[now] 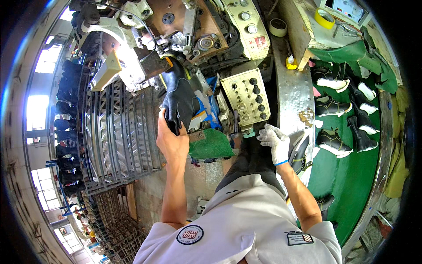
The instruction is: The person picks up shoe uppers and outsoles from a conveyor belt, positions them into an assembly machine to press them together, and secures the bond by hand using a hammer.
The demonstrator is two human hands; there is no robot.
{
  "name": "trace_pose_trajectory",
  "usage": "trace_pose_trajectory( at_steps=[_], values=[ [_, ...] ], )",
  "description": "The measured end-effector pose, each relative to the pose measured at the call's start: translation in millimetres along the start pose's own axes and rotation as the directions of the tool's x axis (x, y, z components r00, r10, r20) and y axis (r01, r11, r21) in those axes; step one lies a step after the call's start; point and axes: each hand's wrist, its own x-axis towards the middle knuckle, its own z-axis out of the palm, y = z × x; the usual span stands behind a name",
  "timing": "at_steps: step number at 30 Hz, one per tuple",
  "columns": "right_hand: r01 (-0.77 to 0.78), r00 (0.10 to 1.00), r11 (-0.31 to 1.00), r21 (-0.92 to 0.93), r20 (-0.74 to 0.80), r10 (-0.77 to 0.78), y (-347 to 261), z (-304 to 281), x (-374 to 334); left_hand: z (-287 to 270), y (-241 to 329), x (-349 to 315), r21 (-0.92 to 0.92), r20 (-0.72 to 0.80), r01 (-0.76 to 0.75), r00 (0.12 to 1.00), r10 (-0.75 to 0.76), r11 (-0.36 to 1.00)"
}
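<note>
My bare left hand [173, 140] is closed round the end of a black boot upper [179, 90]. The upper's far end sits at the head of a machine [147, 66], under its metal parts. My right hand [274, 140], in a white glove with a blue cuff, is raised with its fingers partly curled and apart, and nothing shows in it. It is nearest to a cream control panel [247, 97] with black knobs and to the metal edge of the bench. A green cloth-like flap [210, 144] hangs below the upper.
To the right, several black shoes [332, 105] with white soles rest on a green conveyor belt [334, 176]. A metal rack [118, 132] stands to the left. Yellow tape [324, 19] lies on a wooden shelf, and a small yellow bottle [291, 62] stands below it.
</note>
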Motion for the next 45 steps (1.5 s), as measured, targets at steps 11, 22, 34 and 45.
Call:
trace_pose_trajectory(
  at_steps=[11, 22, 34, 45],
  values=[
    [-0.004, 0.998, 1.0, 0.023, -0.056, 0.005, -1, 26, 9, -14, -9, 6, 0.07, 0.086, 0.072, 0.993, -0.078, 0.995],
    [0.019, 0.999, 0.999, 0.049, -0.045, -0.017, 0, 55, 23, -15, -40, 19, 0.064, 0.147, 0.06, 0.987, -0.069, 0.996],
    [-0.006, 1.0, 0.988, 0.152, 0.012, 0.004, -8, 63, 26, -2, -61, 28, -0.155, 0.044, -0.148, 0.987, 0.156, 0.977],
    [-0.382, 0.845, 0.868, 0.317, 0.501, 0.188, -27, 94, 63, -41, 37, 70, -0.332, 0.064, -0.683, 0.671, 0.739, 0.65]
  ],
)
